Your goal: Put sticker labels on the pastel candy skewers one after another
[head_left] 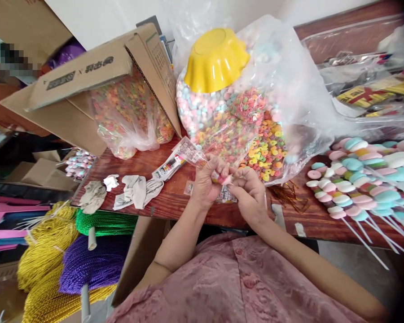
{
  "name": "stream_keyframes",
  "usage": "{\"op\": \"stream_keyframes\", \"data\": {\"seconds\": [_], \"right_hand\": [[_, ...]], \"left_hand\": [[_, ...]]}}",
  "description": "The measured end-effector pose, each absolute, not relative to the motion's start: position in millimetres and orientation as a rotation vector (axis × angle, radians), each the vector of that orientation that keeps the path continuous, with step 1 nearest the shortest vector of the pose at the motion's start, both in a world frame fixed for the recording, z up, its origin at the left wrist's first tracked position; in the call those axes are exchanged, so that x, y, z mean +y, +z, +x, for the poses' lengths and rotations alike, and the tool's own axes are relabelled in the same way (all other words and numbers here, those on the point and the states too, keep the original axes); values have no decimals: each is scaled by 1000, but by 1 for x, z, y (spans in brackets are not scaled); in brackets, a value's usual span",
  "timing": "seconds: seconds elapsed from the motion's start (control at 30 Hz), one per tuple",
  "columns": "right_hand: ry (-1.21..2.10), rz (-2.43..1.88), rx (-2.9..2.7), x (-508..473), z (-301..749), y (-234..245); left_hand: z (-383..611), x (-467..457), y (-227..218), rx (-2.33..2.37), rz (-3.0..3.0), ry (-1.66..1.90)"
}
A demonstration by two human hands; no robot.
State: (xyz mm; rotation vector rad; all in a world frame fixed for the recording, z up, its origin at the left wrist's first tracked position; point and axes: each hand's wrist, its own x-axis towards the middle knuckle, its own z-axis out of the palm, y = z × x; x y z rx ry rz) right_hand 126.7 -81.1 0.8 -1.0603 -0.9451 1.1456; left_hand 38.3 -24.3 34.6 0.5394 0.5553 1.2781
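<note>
My left hand (pixel 206 181) is closed around a clear printed plastic wrapper (pixel 189 151), whose labelled end sticks out to the upper left. Small pink and white candy (pixel 225 179) shows between my two hands, partly covered by the fingers. My right hand (pixel 251 193) pinches close to the candy's right end; what lies between its fingertips is too small to tell. Just beneath them, a small printed packet (pixel 227 195) lies on the wooden table (pixel 202 215). Behind the hands, ring-shaped candies (pixel 267 150) lie in an open plastic bag.
A yellow fluted bowl (pixel 217 58) rests upside down on bagged pastel candies (pixel 197 105). At left stands a cardboard box (pixel 87 85) with bagged rings; gloves (pixel 136 190) lie near it. Marshmallow skewers (pixel 363 175) are piled right, beside gold twist ties (pixel 291 197). Cord bundles (pixel 94 264) hang lower left.
</note>
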Motion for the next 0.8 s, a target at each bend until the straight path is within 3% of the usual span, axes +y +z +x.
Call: {"op": "stream_keyframes", "data": {"seconds": [0.23,0.47,0.8], "right_hand": [[1166,-1040,-1144,-76,130,-6],[704,-1290,-1516,-84,151,-12],[1640,-1044,-1114,-81,150,1]], "left_hand": [[30,-24,33,638,542,1343],[22,-21,29,611,509,1324],[23,-32,29,536,551,1247]]}}
